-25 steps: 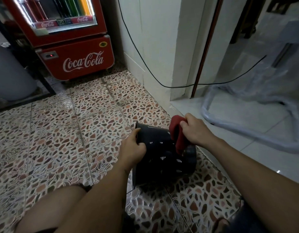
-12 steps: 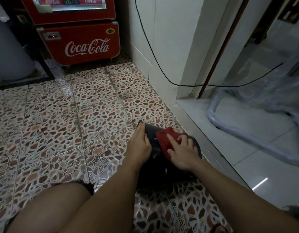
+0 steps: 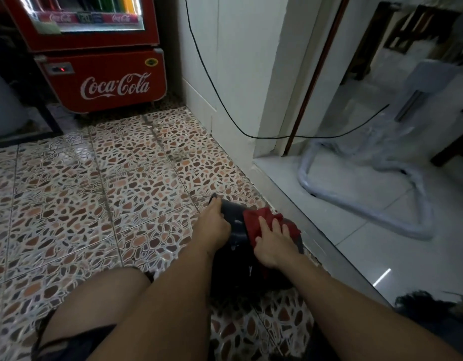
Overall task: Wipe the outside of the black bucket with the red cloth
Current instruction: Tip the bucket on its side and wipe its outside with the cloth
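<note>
Nearest: bare left knee (image 3: 95, 303) at lower left, both forearms reaching forward over the pebble-pattern tiled floor (image 3: 69, 204).

Black bucket (image 3: 237, 226) lies on its side on that floor, between the two hands, just beside the raised grey threshold step (image 3: 298, 212) on the right. Lower part of the bucket is in shadow under the arms; detail there is hard to read.

Left hand (image 3: 214, 225): fingers curled over the bucket's left rim edge, gripping it. Fingertips are hidden past the rim.

Right hand (image 3: 273, 241): palm down, fingers spread flat and extended, pressing the red cloth (image 3: 256, 222) onto the bucket's upward-facing outer wall. Not pinching the cloth, just holding it against the surface. Cloth is bunched, sticks out ahead of the fingertips and to the right of the hand.

Past the step: glossy white tile floor (image 3: 381, 243) with a bent tube frame wrapped in plastic (image 3: 368, 199) lying on it.

Mid: white wall corner (image 3: 238, 74) with a black cable (image 3: 217, 82) hanging down it and running right across the doorway.

Far left: red Coca-Cola fridge (image 3: 105, 82), lit display at top, standing on the patterned floor.
</note>
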The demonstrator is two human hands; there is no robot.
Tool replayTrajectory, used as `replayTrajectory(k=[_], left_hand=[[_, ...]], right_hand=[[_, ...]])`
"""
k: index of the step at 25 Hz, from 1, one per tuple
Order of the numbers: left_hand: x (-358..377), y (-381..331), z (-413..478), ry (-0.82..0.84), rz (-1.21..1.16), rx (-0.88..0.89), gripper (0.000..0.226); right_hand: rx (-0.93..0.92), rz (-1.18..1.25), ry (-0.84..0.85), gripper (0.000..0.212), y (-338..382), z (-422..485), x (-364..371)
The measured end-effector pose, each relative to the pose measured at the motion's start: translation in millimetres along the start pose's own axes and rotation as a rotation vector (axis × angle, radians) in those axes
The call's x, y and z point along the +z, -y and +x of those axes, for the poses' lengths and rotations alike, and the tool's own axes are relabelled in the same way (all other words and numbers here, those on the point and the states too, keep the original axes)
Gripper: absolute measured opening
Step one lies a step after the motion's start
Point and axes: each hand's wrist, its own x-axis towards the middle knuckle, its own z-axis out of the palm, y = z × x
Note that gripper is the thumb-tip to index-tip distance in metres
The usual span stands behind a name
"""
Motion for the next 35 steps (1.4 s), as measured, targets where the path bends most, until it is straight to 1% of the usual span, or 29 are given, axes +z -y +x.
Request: replayTrajectory(k=[2,4,6,10,13,16,18,20,21,23,26,27,29,31,32,35], left_hand=[[2.1,3.2,-2.4,-0.026,-0.028,-0.018,0.042],[4.0,12.2,-2.0,-0.034,-0.125,-0.061,0.048],[5.8,24.1,3.9,-0.026,-0.243,-0.098,0.048],[14.8,33.1,20.7,-0.046,-0.426,-0.129,0.045],[23.7,33.4,29.4,-0.087,-0.538,-0.154,0.042],[29.9,28.7,32.3,-0.133,-0.456,-0.160,0.043],[32.7,24.9,29.6,-0.177,-0.364,-0.125,0.044],[32.7,22.6,33.4,-0.188,-0.334,-0.121,0.044],[31.9,21.6,37.7,-0.181,-0.331,-0.134,0.045],[31.6,18.7,48.1,-0.165,-0.347,-0.194,0.046],[30.2,14.1,59.5,-0.205,-0.482,-0.355,0.048],[29.2,12.2,62.1,-0.214,-0.478,-0.396,0.048],[26.0,7.7,65.7,-0.194,-0.393,-0.431,0.047],[23.9,5.9,64.9,-0.189,-0.289,-0.385,0.047],[23.3,6.5,60.2,-0.196,-0.233,-0.331,0.046],[25.1,12.5,31.2,-0.205,-0.023,-0.073,0.049]], right_hand=[[-0.158,0.004,-0.035,0.069,4.7,-15.7,14.5],[-0.329,0.018,-0.072,0.069,12.8,-25.6,28.1],[-0.410,0.025,-0.105,0.066,18.0,-19.4,34.6],[-0.382,0.037,-0.120,0.062,9.7,16.7,26.3],[-0.275,0.066,-0.166,0.060,-2.6,49.5,21.9],[-0.086,0.057,-0.221,0.059,-40.6,74.0,14.0],[0.028,0.063,-0.212,0.058,-68.6,78.1,11.3],[0.082,0.091,-0.204,0.059,-77.1,72.4,13.3],[0.080,0.096,-0.207,0.059,-71.7,68.3,15.6],[-0.013,0.120,-0.201,0.061,-44.8,56.9,18.7],[-0.305,0.222,-0.170,0.063,1.5,39.7,24.5],[-0.367,0.260,-0.163,0.061,7.8,37.0,25.8],[-0.389,0.274,-0.183,0.058,1.3,37.3,25.4],[-0.312,0.157,-0.231,0.060,-18.0,39.5,25.6],[-0.248,0.102,-0.241,0.061,-27.3,40.2,25.2],[-0.086,0.099,-0.191,0.058,-38.8,48.7,18.6]])
